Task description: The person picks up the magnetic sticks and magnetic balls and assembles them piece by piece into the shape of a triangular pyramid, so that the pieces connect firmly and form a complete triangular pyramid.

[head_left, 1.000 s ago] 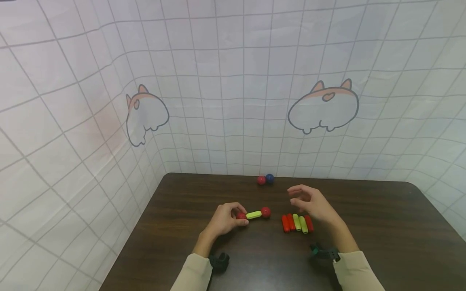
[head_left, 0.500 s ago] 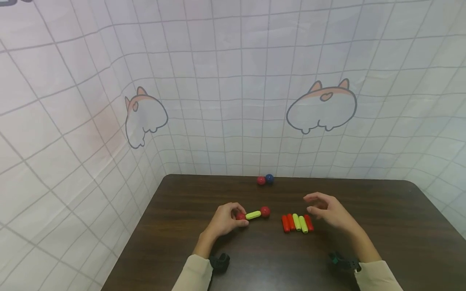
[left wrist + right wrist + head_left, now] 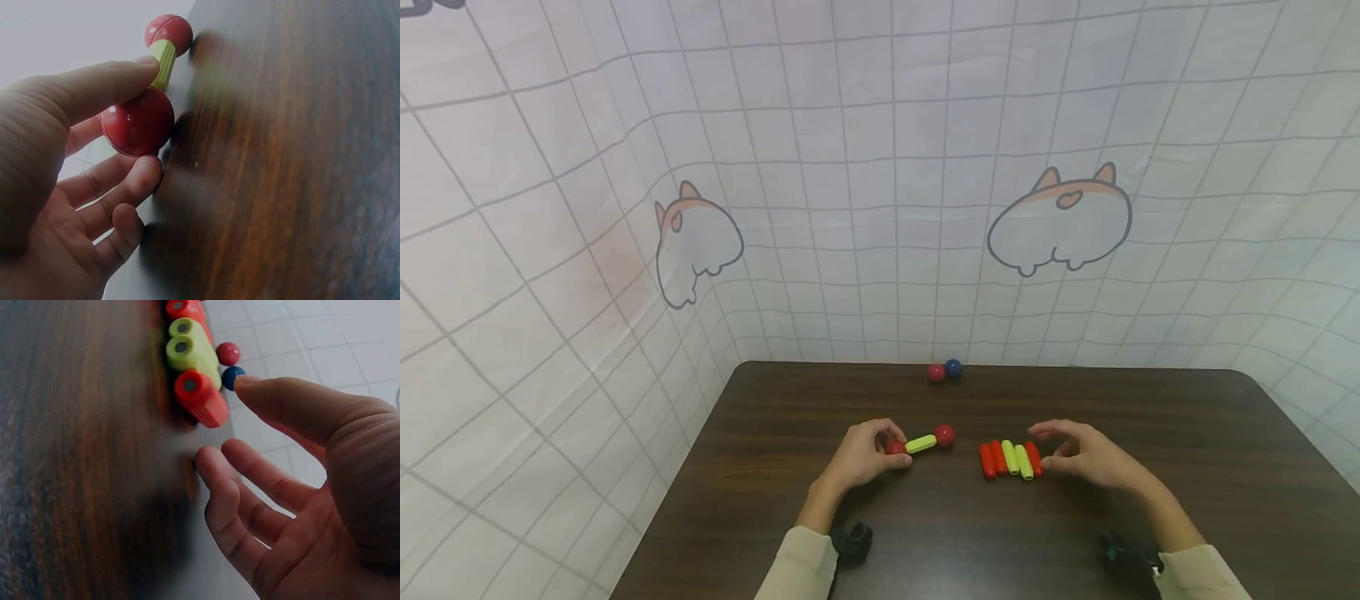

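My left hand [image 3: 865, 454] pinches a red ball [image 3: 140, 122] between thumb and fingers. From that ball a yellow-green rod [image 3: 164, 62] runs to a second red ball [image 3: 944, 435], so the three form a dumbbell shape close over the table. On the right, my right hand [image 3: 1093, 454] holds nothing; its fingers are loosely bent and apart. Just left of its fingertips lies a row of short red and yellow-green rods, side by side. The red rod [image 3: 201, 400] at the row's right end is nearest, and dark round inserts show in the rod ends.
A red ball [image 3: 937, 372] and a blue ball [image 3: 953, 368] sit together at the far edge of the dark wooden table [image 3: 820, 392]. Behind it hangs a white gridded cloth [image 3: 880, 250], which also covers the left and right sides.
My right hand has moved right and then down toward the near side, from above the row of rods to beside its right end. The left hand keeps its hold, nearly still.
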Demonstrator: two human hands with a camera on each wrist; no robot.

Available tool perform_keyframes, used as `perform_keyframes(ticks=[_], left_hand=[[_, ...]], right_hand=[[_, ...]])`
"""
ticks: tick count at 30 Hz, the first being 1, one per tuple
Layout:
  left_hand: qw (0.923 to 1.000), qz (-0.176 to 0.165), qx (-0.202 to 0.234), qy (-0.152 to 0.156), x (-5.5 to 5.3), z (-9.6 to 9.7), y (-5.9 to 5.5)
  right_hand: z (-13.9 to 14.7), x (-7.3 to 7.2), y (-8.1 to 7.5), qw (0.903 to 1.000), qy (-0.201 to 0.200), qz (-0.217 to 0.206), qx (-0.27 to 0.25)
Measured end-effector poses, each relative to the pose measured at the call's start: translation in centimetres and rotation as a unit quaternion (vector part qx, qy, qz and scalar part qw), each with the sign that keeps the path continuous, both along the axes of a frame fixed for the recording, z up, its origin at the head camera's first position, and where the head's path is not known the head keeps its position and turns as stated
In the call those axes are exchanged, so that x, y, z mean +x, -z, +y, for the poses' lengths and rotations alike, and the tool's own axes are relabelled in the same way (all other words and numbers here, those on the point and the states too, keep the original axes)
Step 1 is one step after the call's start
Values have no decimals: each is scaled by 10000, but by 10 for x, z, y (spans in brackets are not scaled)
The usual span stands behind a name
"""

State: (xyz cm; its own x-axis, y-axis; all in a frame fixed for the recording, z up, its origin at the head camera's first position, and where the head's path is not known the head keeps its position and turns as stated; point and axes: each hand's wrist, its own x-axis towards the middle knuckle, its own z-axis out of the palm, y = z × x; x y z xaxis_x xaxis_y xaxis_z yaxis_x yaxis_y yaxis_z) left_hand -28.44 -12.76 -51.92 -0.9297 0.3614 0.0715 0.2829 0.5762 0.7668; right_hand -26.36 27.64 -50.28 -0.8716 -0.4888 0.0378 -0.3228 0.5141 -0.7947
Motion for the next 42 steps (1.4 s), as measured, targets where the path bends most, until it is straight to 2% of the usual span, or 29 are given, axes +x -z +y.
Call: perform_keyframes(ticks=[3,10,17,23,29,37,42], left_hand=[[10000,-3,-10,-1,0,-1,1],[10000,-34,-21,-19,-1,-1,2],[10000,1,-93,4,-2,-1,4],[9999,-52,-101,41,-1,0,2],[9999,-10,-151,-30,-1,1,2],[9996,70,-193,-209,-1,4,2],[9993,63,-250,-272,0,6,1]], right_hand=[[-2,0,2,9999,-158,49,46],[-9,0,-1,9983,-44,78,578],[0,2,0,9938,329,451,959],[11,4,0,9914,614,599,985],[18,4,-5,9952,317,557,745],[23,5,-4,9947,176,389,931],[22,6,-1,9939,104,614,914]])
